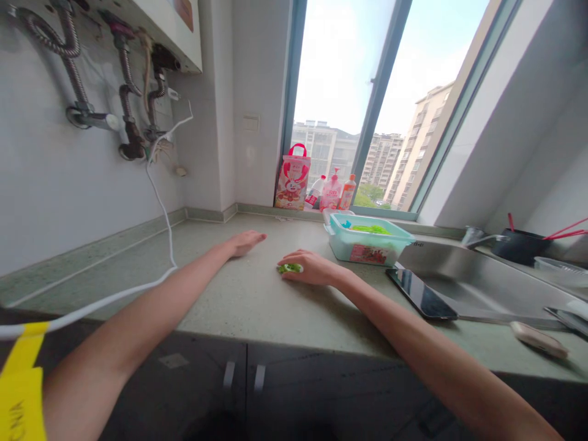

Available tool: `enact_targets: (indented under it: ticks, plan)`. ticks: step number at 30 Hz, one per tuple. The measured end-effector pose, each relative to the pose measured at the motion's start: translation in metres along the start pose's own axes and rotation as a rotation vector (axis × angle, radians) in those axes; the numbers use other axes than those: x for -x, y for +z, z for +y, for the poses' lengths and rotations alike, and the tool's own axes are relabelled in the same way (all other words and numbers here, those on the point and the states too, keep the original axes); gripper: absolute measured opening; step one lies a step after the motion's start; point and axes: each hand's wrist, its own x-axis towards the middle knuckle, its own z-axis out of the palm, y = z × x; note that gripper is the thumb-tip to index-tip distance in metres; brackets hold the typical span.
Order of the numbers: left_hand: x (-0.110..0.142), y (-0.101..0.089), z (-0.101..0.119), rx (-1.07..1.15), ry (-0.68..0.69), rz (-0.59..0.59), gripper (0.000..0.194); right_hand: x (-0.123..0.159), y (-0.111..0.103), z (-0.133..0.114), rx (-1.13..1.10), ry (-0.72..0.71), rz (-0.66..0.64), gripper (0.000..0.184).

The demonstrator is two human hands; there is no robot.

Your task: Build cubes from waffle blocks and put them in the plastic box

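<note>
My left hand [245,242] lies flat on the green countertop [239,294], fingers stretched out toward the window, holding nothing. My right hand [312,267] rests on the counter a little nearer, fingers curled over a small green piece of vegetable [289,268] that shows at its fingertips. Just right of that hand stands a mint-green plastic box [367,242] with green pieces inside.
A black phone [421,294] lies by the steel sink [463,275] at right. A dark pot with red chopsticks [521,245] stands behind the sink. Bottles and a pink bag [293,177] sit on the window sill. A white cable [160,202] hangs from wall pipes at left.
</note>
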Motion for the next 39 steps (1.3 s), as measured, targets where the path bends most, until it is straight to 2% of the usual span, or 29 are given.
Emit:
enact_targets:
  ticks: [4,7,9,11,13,17,19,22,24,25,29,31,36,39]
  plan:
    - [-0.001,0.001,-0.003,-0.007,0.009,-0.008,0.08,-0.001,0.003,0.005,0.033,0.068,0.018,0.028]
    - [-0.002,0.001,-0.004,0.0,0.016,-0.002,0.079,-0.001,-0.001,0.007,0.062,-0.013,0.054,0.027]
    - [-0.002,0.001,-0.005,0.018,0.018,0.006,0.078,0.0,-0.013,0.011,0.124,-0.099,0.136,0.027]
    - [-0.002,0.001,-0.005,0.032,0.022,0.005,0.077,0.005,-0.031,0.02,0.223,-0.122,0.279,0.027]
    - [-0.002,0.001,-0.006,0.037,0.026,0.003,0.077,0.016,-0.055,0.036,0.336,-0.041,0.45,0.028]
    - [-0.005,0.001,-0.007,0.042,0.038,0.002,0.078,0.054,-0.097,0.073,0.535,0.267,0.741,0.029]
    - [-0.006,0.001,-0.008,0.049,0.046,0.004,0.078,0.071,-0.108,0.086,0.602,0.398,0.843,0.03]
    - [-0.007,0.002,-0.01,0.042,0.044,-0.001,0.078,0.084,-0.111,0.097,0.658,0.522,0.934,0.035]
    - [-0.007,0.002,-0.01,0.015,0.043,-0.017,0.079,0.084,-0.109,0.099,0.659,0.597,0.908,0.038]
    - [-0.007,0.002,-0.01,0.001,0.043,-0.024,0.08,0.083,-0.107,0.099,0.639,0.659,0.853,0.039]
    - [-0.005,0.001,-0.007,-0.017,0.037,-0.022,0.081,0.08,-0.107,0.1,0.449,0.972,0.462,0.039]
    - [-0.004,0.0,-0.006,-0.009,0.034,-0.019,0.081,0.08,-0.109,0.1,0.411,1.029,0.355,0.042]
    - [-0.001,-0.002,-0.003,0.003,0.034,-0.026,0.079,0.078,-0.107,0.093,0.442,1.011,0.329,0.053]
    - [-0.001,-0.002,-0.002,0.03,0.028,-0.018,0.077,0.077,-0.105,0.088,0.495,1.001,0.398,0.056]
